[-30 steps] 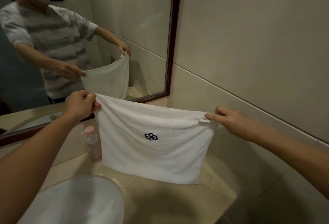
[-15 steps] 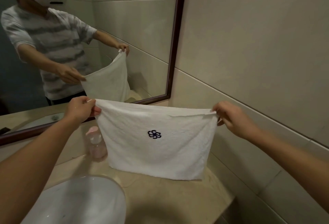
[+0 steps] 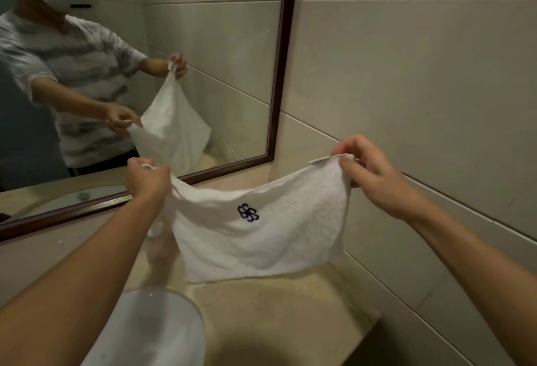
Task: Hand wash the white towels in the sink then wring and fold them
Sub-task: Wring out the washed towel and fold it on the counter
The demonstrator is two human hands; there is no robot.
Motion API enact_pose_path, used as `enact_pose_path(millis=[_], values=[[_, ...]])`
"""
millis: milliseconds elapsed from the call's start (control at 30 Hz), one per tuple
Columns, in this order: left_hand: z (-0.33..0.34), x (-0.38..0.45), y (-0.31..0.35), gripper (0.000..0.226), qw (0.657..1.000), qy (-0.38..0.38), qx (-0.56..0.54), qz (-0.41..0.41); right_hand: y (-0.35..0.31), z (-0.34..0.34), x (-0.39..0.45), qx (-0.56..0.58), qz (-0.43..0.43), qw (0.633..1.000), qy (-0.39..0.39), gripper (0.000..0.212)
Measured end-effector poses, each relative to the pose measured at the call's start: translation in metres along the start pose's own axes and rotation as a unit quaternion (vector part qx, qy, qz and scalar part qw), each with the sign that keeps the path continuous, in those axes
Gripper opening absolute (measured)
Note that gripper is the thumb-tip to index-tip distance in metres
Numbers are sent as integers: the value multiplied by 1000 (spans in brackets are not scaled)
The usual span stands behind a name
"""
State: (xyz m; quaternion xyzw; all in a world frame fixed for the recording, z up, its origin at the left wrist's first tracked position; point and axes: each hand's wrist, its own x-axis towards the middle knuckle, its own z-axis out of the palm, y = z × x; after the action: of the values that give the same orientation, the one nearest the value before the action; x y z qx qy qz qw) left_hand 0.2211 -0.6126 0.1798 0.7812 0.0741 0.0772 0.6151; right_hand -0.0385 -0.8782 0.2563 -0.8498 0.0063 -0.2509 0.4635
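The towel [image 3: 261, 237] hangs spread above the table [image 3: 290, 313], right of the sink [image 3: 151, 333]. The left hand [image 3: 148, 181] grips its upper left corner; the right hand [image 3: 374, 176] pinches its upper right corner, held higher. A dark logo [image 3: 248, 212] faces the camera. The mirror [image 3: 279, 75] is on the far wall.

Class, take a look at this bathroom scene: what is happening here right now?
A person holds a white towel up over the counter, beside the sink. The left hand grips one top corner and the right hand pinches the other. The towel sags between them, its dark blue emblem facing the camera. The mirror reflects the scene.
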Motion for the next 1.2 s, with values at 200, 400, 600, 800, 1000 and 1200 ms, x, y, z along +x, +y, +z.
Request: enact_pose_path(millis=[200, 400, 600, 800, 1000, 1200], values=[[31, -35, 35, 28, 976, -186, -26, 113, -22, 14, 1, -50, -39, 992, -113, 18], [29, -95, 75, 39, 883, -405, -32, 236, -37, 36, 21, -147, -133, 973, -117, 21], [20, -115, 90, 42, 824, -480, 12, 300, -32, 53, 37, -254, -237, 931, -114, 17], [13, -110, 91, 50, 797, -499, 34, 338, -24, 55, 32, -320, -261, 908, -73, 17], [17, -106, 94, 53, 781, -509, 47, 359, -27, 58, 37, -317, -191, 927, -66, 47], [20, -104, 85, 69, 796, -522, 9, 306, -15, 60, 40, -301, -116, 945, -52, 28]])
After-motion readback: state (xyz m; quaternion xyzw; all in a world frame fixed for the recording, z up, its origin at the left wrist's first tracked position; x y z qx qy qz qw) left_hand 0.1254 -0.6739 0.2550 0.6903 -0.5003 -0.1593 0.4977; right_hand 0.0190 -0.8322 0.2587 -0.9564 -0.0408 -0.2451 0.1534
